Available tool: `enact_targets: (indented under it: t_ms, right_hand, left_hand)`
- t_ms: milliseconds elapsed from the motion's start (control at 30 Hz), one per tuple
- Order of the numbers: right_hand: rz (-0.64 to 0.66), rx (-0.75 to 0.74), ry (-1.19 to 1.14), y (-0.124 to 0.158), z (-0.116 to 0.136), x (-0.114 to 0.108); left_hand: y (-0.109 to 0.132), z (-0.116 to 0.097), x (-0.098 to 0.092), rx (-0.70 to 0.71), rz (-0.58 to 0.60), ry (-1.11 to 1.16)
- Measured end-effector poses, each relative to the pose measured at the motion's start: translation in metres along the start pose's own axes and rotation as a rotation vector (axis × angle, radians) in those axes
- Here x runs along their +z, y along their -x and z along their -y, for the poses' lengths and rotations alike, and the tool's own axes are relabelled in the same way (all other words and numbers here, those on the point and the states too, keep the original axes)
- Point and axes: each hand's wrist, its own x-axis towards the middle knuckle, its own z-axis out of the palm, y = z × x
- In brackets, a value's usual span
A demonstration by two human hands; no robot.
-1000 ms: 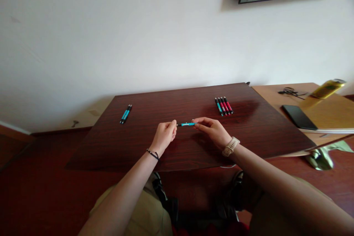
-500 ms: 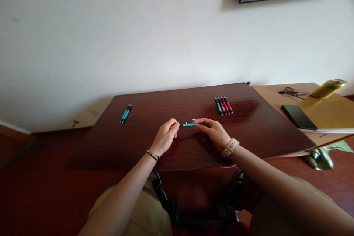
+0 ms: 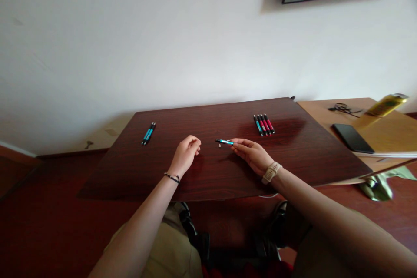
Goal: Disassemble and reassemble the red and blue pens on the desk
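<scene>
One teal pen (image 3: 224,142) is held over the counter (image 3: 202,119) by the right hand (image 3: 251,153), its black end directed toward nine o'clock; there, apart, the left hand (image 3: 185,153) is curled, its contents indeterminable.

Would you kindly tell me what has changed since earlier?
The left hand has come away from the teal pen, moving left; whether it holds anything is unclear. The right hand still holds the pen, its free end now higher in view. The two pens at left and four at right stayed put.
</scene>
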Motion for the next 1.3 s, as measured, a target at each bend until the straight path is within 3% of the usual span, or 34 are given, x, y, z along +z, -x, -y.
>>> enact_targets:
  t_ms: [267,467,867,1000,1100,1167,1233,1300]
  right_hand:
    - [0.014,0.039,-0.056,-0.001,-0.001,-0.001]
    - [0.005,0.031,-0.053,-0.001,-0.001,0.0]
    - [0.012,0.035,-0.047,-0.003,-0.003,-0.002]
    - [0.009,0.036,-0.047,-0.003,-0.003,-0.001]
    - [0.01,0.026,-0.052,-0.001,-0.003,0.0]
    - [0.011,0.019,-0.051,0.0,-0.002,0.001]
    - [0.016,0.016,-0.055,0.001,-0.001,0.003]
    - [0.021,0.016,-0.061,0.002,0.0,0.005]
  left_hand:
    - [0.001,0.007,-0.013,0.076,-0.13,-0.63]
    - [0.0,0.015,-0.01,0.122,-0.138,-0.867]
    - [0.0,0.009,-0.012,0.287,-0.038,-0.906]
    - [-0.002,0.005,-0.011,0.279,-0.011,-0.896]
    - [0.014,-0.008,0.003,0.282,-0.07,-0.845]
    - [0.034,-0.017,0.02,0.388,-0.092,-0.766]
    - [0.053,-0.021,0.038,0.529,0.064,-0.71]
    - [0.065,-0.018,0.05,0.582,0.122,-0.711]
